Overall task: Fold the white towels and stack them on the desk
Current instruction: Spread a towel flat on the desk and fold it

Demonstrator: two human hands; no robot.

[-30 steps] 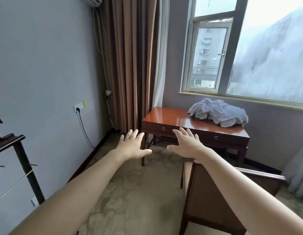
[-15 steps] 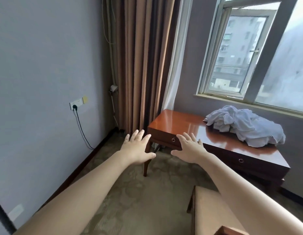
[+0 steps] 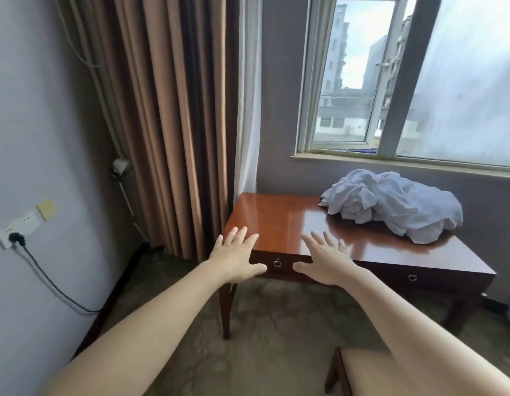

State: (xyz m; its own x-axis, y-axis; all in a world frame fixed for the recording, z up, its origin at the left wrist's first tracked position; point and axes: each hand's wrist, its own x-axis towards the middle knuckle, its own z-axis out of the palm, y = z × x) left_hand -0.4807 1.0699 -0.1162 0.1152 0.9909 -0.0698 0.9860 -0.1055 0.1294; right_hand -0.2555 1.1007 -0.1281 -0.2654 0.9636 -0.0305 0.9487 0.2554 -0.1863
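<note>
Both hands, left hand [image 3: 236, 257] and right hand [image 3: 325, 262], reach forward flat and empty toward the desk [image 3: 279, 218]; the crumpled white towels [image 3: 390, 207] lie at its far right, so reach right and lift one towel free.

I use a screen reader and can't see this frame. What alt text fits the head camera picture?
An open left hand and open right hand reach toward a glossy wooden desk, holding nothing. A crumpled heap of white towels lies on its far right end, below a window.
</note>
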